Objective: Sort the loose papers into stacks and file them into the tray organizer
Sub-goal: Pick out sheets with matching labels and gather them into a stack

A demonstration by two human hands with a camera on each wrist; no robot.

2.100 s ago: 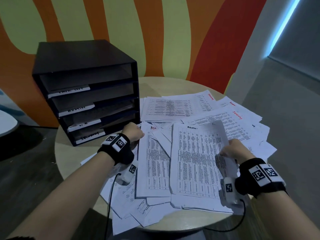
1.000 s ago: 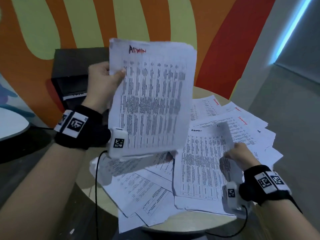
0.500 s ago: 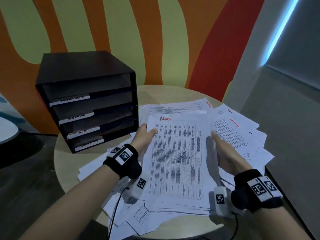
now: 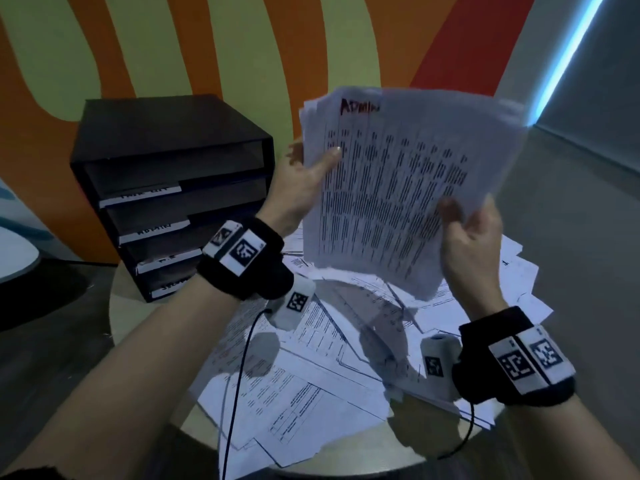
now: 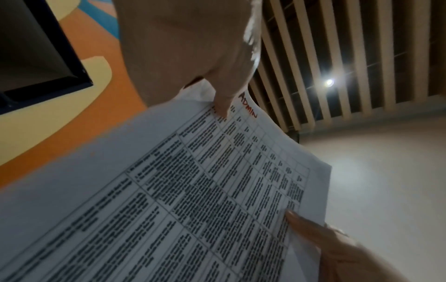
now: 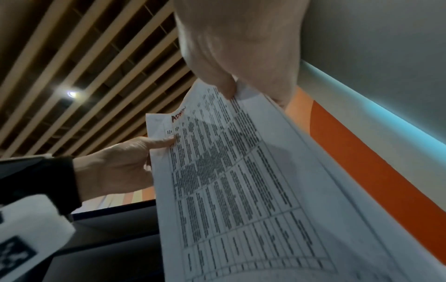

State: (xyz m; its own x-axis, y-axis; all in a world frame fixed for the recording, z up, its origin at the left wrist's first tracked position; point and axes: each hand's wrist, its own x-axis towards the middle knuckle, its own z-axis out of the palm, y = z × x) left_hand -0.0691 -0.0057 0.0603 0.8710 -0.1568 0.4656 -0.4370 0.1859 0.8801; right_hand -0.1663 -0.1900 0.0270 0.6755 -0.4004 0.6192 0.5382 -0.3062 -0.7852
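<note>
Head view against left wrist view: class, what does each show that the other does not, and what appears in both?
Only the head view shows the loose papers on the round table and the tray organizer's labelled slots. Only the left wrist view shows the slatted ceiling and its lamp. Both show the ADMIN stack, gripped by the left hand and the right hand.

Dim room, bluish cast. A cool light strip (image 4: 568, 57) glows upper right, one ceiling spot (image 5: 328, 82) flares with a halo. Held papers (image 4: 398, 188) smear with motion blur; hand shadows fall across the table sheets (image 4: 311, 386).
</note>
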